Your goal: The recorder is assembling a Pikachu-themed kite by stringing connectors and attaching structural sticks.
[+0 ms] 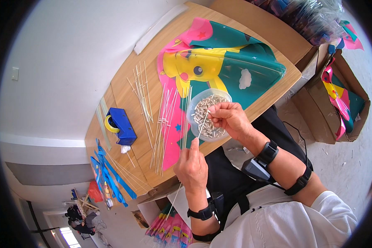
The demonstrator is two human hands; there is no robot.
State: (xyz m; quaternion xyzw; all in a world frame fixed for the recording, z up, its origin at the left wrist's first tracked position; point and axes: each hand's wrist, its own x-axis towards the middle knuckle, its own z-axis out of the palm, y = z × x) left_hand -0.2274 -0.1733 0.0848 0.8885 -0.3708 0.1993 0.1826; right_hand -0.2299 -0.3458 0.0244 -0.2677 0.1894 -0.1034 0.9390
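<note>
Thin white rod (203, 125) is likely light, springy, snappable, best gripped near its end; left hand (191, 166) and right hand (232, 120) fingers pinch closed on it.

Wooden table (123, 97) in front of me, light brown. On it: 1 shiny printed sheet (225, 60), pink, green and yellow, spread toward my right. Clear bowl (220, 92) at my edge, overlapping the sheet. Thin pale sticks (144, 96) in 3 loose bunches, some on bare wood, some on the sheet. To my left: blue tape dispenser (125, 126), crumpled white tissue (125, 149) just beside it, pale strips (104, 134), blue ribbons (108, 173).
</note>
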